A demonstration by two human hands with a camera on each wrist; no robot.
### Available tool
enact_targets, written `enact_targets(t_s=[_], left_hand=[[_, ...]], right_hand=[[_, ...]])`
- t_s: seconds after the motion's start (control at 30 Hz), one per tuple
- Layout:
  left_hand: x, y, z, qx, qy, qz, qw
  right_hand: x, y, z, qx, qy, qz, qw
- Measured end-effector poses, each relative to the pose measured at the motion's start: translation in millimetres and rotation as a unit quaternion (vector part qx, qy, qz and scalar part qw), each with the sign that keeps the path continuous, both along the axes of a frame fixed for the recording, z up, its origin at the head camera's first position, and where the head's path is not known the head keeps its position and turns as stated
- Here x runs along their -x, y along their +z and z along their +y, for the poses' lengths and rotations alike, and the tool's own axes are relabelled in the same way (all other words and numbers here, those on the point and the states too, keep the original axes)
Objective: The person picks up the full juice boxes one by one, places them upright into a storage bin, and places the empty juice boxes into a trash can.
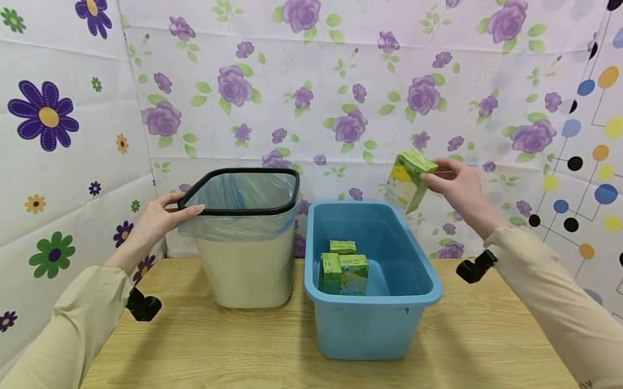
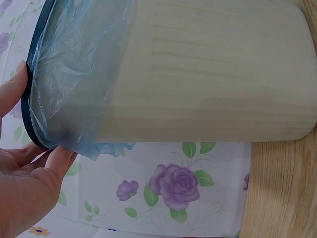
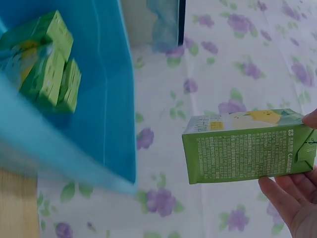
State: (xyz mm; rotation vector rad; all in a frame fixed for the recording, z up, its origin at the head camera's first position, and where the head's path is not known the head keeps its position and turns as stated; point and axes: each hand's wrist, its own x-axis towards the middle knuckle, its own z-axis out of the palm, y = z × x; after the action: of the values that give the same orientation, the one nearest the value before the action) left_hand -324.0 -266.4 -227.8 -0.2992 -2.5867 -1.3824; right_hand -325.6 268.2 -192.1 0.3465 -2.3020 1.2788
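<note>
My right hand (image 1: pixel 458 188) pinches a green drink carton (image 1: pixel 409 178) near its top end, up above the far right of the blue plastic tub (image 1: pixel 371 328). Printed text covers the side of that carton (image 3: pixel 242 153) seen in the right wrist view. Inside the tub, several similar green cartons (image 1: pixel 354 273) are grouped towards the left. My left hand (image 1: pixel 153 223) grips the black rim (image 1: pixel 239 211) of a cream trash bin (image 1: pixel 247 272), thumb and fingers around its left corner. A thin bluish liner bag (image 2: pixel 79 64) hangs over the bin's edge below the rim.
Bin and tub stand side by side on a wooden table (image 1: pixel 223 351), the bin on the left. Behind them hangs a flower-patterned sheet (image 1: pixel 273 119). More patterned sheets close off both sides.
</note>
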Motion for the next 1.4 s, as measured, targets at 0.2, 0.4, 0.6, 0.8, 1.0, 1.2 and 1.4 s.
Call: enact_targets(t_s=[0.2,0.4,0.6,0.8,1.0,1.2,1.4], left_hand=[[-1.6,1.3,0.7,-0.001,0.001,0.002,1.0000],[-0.8,0.7,0.6,-0.002,0.002,-0.002,1.0000],[0.2,0.9,-0.4,-0.007,-0.008,-0.007,0.9999],[1.0,0.9,0.1,-0.008,-0.008,-0.008,0.9999],[0.1,0.1,0.6,-0.016,-0.008,-0.006,0.9998],[-0.4,-0.4,1.2,-0.023,-0.007,-0.002,0.9997],[0.7,-0.3,1.5,-0.011,-0.001,0.000,0.9999]], right_hand=[[9.8,13.7,-45.2,0.011,0.041,0.024,0.9988],[16.4,24.6,-86.3,0.025,0.074,0.038,0.9962],[19.7,33.8,-123.5,0.047,0.117,0.046,0.9910],[25.7,36.8,-159.0,0.045,0.145,0.048,0.9872],[34.1,35.4,-195.1,0.030,0.171,0.036,0.9842],[39.6,31.3,-220.2,0.019,0.183,0.022,0.9826],[40.5,30.0,-232.3,-0.007,0.178,0.025,0.9836]])
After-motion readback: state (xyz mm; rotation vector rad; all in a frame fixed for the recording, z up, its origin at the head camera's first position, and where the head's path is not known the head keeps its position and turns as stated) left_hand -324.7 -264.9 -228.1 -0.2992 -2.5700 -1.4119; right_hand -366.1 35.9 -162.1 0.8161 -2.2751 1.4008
